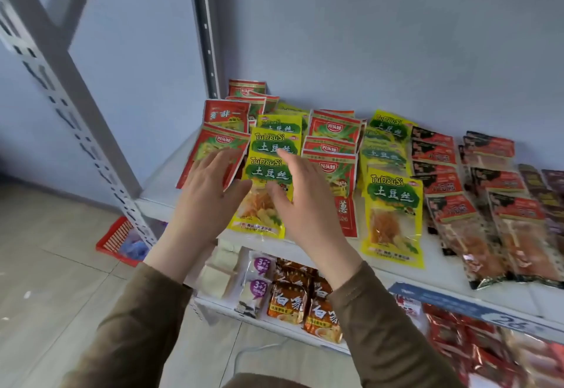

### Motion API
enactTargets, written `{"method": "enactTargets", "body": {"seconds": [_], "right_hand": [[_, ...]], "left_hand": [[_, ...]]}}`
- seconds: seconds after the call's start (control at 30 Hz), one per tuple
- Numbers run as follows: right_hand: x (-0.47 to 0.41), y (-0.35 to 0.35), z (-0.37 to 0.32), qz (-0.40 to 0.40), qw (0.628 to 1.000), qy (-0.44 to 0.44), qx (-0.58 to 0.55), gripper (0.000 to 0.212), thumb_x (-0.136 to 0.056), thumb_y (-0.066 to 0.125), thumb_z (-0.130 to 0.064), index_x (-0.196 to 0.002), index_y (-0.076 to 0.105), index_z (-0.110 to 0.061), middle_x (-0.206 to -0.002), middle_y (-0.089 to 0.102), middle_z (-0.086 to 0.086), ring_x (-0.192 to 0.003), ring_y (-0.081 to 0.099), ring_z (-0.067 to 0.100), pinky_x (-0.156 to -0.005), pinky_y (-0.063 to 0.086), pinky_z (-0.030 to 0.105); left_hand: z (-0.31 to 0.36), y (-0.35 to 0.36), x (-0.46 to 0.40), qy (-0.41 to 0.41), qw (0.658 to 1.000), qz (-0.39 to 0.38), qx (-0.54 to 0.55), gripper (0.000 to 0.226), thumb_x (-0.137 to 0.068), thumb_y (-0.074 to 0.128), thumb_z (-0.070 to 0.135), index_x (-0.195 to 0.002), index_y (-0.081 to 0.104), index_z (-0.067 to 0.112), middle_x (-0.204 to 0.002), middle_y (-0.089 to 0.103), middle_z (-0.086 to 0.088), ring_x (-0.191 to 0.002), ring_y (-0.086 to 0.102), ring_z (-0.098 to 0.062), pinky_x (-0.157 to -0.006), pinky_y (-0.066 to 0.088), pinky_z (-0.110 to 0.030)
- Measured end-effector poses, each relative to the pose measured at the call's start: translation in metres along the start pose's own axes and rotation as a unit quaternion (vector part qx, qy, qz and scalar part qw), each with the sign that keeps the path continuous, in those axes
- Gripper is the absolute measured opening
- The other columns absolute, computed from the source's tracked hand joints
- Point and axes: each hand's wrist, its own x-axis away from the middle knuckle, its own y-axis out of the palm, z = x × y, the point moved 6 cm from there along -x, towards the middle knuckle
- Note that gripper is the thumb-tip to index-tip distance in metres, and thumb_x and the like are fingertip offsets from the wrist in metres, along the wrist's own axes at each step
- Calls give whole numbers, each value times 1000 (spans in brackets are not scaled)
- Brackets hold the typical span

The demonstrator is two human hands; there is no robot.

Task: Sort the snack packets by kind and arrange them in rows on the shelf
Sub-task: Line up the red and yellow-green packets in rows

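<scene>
Snack packets lie in rows on the white shelf (451,274). From the left run red packets (213,146), yellow-green packets (265,171), more red packets (332,131), another yellow-green row (393,204), then dark packets with red labels (448,204) (518,213). My left hand (207,192) lies flat with straight fingers on the front red packet at the far left. My right hand (302,195) hovers with relaxed fingers over the front yellow-green packet, between that row and the red row to its right. Neither hand holds anything.
A grey perforated upright (76,131) stands at the left, another (204,27) at the back corner. A lower shelf (274,326) holds white, purple-marked and orange packets. A red basket (119,241) sits on the tiled floor. A blue price strip (457,302) runs along the shelf front.
</scene>
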Motion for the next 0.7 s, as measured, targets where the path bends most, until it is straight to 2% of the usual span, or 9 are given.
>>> {"method": "enactTargets", "body": {"seconds": [0.1, 0.23, 0.37, 0.53, 0.7], "right_hand": [[-18, 12, -3, -23, 1000, -7, 11, 56, -102, 56, -32, -153, 36, -20, -152, 42, -5, -142, 32, 11, -111, 19, 18], [-40, 26, -7, -43, 999, -3, 9, 57, -103, 53, -30, -155, 31, -19, -155, 37, -4, -145, 28, 13, -116, 22, 24], [-62, 39, -14, -46, 999, 1, 17, 58, -104, 52, -28, -156, 30, -16, -157, 35, 0, -146, 27, 17, -119, 23, 30], [-87, 53, -16, -43, 998, 23, 32, 58, -105, 49, -28, -158, 27, -18, -159, 32, -1, -148, 24, 15, -117, 19, 24], [-113, 64, -19, -34, 996, 67, 55, 57, -105, 48, -20, -157, 26, -19, -160, 32, -2, -146, 29, 14, -110, 23, 18]], "left_hand": [[-11, -2, -19, -11, 1000, 2, -4, 50, -98, 64, 31, -146, 51, 25, -150, 50, 2, -137, 41, -20, -108, 32, -35], [-20, -7, -41, -7, 1000, -6, -4, 47, -98, 63, 26, -144, 52, 22, -150, 51, 0, -137, 41, -21, -108, 30, -32], [-35, -11, -66, -15, 999, -18, -25, 47, -100, 60, 31, -146, 50, 26, -152, 49, 0, -140, 41, -24, -112, 34, -45], [-50, -8, -96, 3, 999, -42, -31, 48, -102, 57, 32, -149, 45, 29, -155, 45, 3, -143, 38, -21, -113, 37, -45], [-85, -4, -125, 2, 996, -83, -14, 54, -102, 58, 34, -152, 38, 32, -158, 39, 3, -144, 36, -22, -112, 42, -52]]}}
